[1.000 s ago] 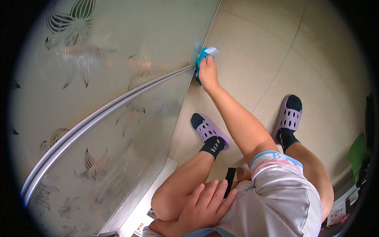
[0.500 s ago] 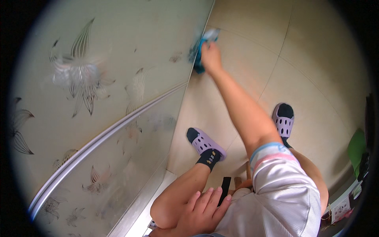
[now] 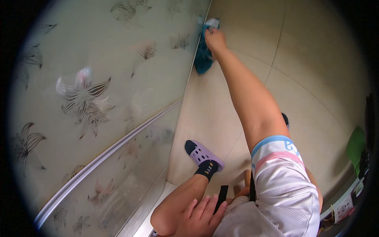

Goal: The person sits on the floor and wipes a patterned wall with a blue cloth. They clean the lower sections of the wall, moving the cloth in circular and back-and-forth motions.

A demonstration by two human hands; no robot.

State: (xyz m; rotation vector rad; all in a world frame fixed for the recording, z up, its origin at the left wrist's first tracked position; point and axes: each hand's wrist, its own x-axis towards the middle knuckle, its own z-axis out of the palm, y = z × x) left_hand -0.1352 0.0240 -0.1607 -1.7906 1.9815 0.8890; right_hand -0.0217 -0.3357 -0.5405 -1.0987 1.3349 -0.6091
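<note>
Your right hand (image 3: 215,39) is clamping a cloth (image 3: 203,60) by the glass (image 3: 118,47).
Your left hand (image 3: 198,218) is resting on your leg (image 3: 177,200), fingers slightly apart, likely for balance.

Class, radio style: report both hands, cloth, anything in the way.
Right hand gripping blue cloth. Left hand open over left leg. Glass panel close along cloth's left side.

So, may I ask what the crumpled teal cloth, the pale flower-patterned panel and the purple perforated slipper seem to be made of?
Teal cloth: probably soft fabric, given its limp folds.
Flower-patterned panel: likely frosted glass, with blurred reflections.
Purple slipper: apparently matte foam or rubber, with clean moulded holes.
</note>
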